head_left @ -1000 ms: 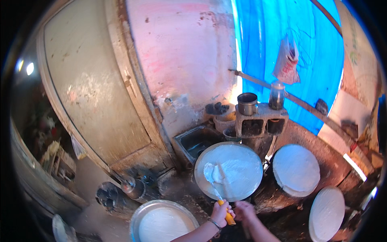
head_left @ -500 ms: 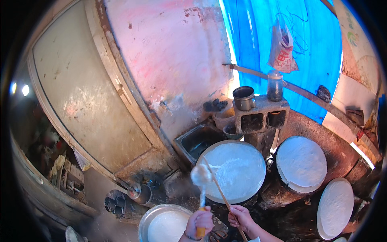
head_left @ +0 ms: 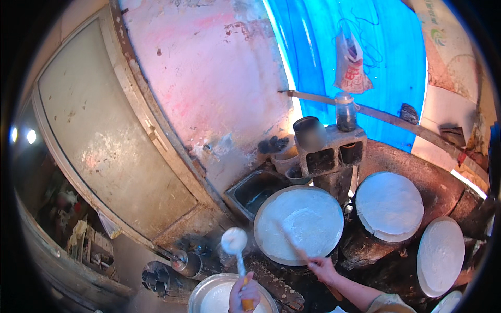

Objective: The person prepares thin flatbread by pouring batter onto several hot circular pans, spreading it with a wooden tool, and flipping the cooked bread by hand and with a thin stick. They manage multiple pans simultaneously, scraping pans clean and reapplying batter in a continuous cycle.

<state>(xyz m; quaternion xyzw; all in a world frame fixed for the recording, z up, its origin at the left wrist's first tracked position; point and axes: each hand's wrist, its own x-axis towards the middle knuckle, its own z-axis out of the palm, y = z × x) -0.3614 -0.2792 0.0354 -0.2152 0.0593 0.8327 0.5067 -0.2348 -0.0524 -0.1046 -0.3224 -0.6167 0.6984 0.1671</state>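
My left hand (head_left: 242, 295) is closed round the orange handle of a ladle (head_left: 234, 241). The ladle's bowl looks coated in white and hangs left of a round griddle, clear of it. Below my left hand stands a wide metal basin (head_left: 195, 295) of white batter. My right hand (head_left: 322, 270) grips a thin wooden stick (head_left: 289, 236); its far end, blurred by motion, lies over the white batter layer (head_left: 318, 216) that covers the griddle (head_left: 257, 237). I cannot tell whether the stick touches the layer.
Two more white-covered rounds (head_left: 389, 206) (head_left: 441, 255) stand to the right. Behind the griddle, a concrete block (head_left: 334, 156) carries a dark metal pot (head_left: 309, 133) and a lidded jar (head_left: 345, 112). A dark basin (head_left: 250, 190) sits against the wall; small metal canisters (head_left: 185, 263) lie at left.
The ladle has moved left and down, away from the griddle toward the batter basin. My right hand has moved up and right with the stick, and white batter spreads more evenly.
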